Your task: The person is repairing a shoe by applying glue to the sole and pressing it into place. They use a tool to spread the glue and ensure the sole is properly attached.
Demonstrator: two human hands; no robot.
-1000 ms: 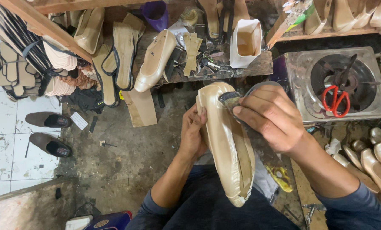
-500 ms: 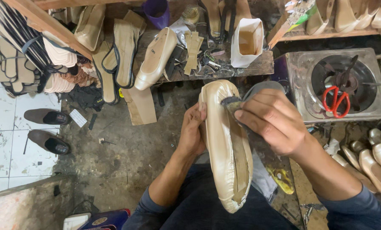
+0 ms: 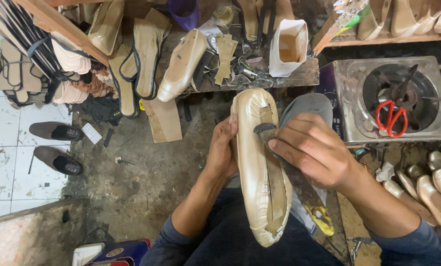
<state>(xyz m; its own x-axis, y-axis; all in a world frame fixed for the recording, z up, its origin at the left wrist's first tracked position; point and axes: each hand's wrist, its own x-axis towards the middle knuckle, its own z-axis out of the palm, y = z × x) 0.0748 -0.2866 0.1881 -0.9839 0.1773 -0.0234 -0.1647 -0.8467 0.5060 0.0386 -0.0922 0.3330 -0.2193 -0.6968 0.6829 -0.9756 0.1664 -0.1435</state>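
Paper bag: a white, open-topped paper bag (image 3: pixel 288 47) with a brown inside stands upright on the dark wooden bench (image 3: pixel 299 76), above the hands.
Card: a small white slip (image 3: pixel 91 133) lies on the dirty floor beside a pair of brown shoes (image 3: pixel 54 145).
Box: a blue and red box (image 3: pixel 122 252) shows at the bottom edge, next to a white container (image 3: pixel 86 253); its print is too small to tell.
Shoe: a cream satin shoe upper stretched over a last (image 3: pixel 261 162), sole side up, lies lengthwise over the person's lap, toe toward the bench.
Left hand: the left hand (image 3: pixel 222 150) grasps the shoe's left edge, fingers curled around it, thumb along the rim.
Right hand: the right hand (image 3: pixel 311 150) is clenched around a dark-bristled brush (image 3: pixel 266 132), its head pressed on the tan insole.
Nearby: red-handled scissors (image 3: pixel 391 118) rest on a steel gas stove (image 3: pixel 353 93) to the right.
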